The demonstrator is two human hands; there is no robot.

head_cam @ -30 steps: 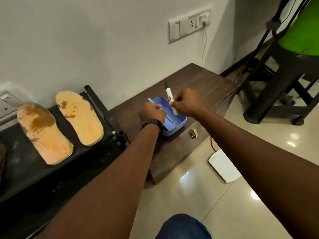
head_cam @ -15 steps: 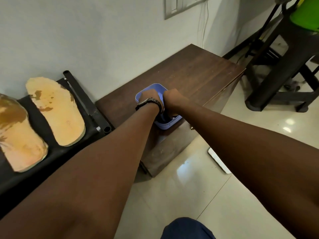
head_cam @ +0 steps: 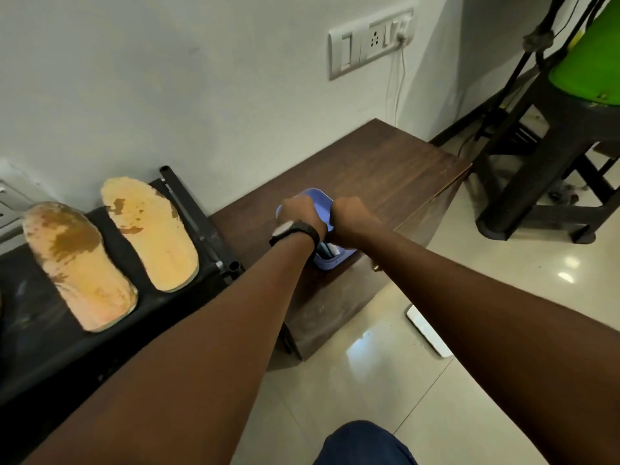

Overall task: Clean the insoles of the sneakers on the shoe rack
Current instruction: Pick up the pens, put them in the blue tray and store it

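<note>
Two tan, brown-stained insoles lie side by side on the black shoe rack (head_cam: 33, 330) at the left, one nearer me (head_cam: 77, 266) and one further right (head_cam: 151, 233). A blue plastic tub (head_cam: 320, 196) stands on the dark wooden cabinet (head_cam: 385, 169). Both my fists are curled down into the tub and touch each other. My left hand (head_cam: 297, 216), with a black watch on its wrist, is on the tub's left side. My right hand (head_cam: 352, 223) is on its right. Below the wrists a teal brush handle (head_cam: 323, 250) and a white tube (head_cam: 332, 251) show; my fingers are hidden.
A switch plate (head_cam: 370, 41) with a plugged-in cable is on the wall above the cabinet. A black stand (head_cam: 536, 196) carrying a green object (head_cam: 590, 62) fills the right. A white flat object (head_cam: 426, 330) lies on the tiled floor. My blue-clad knee (head_cam: 362, 444) is at the bottom.
A second ago my hands held the brush and the tube above the tub. Both have since dropped into the tub and stay there, close together.
</note>
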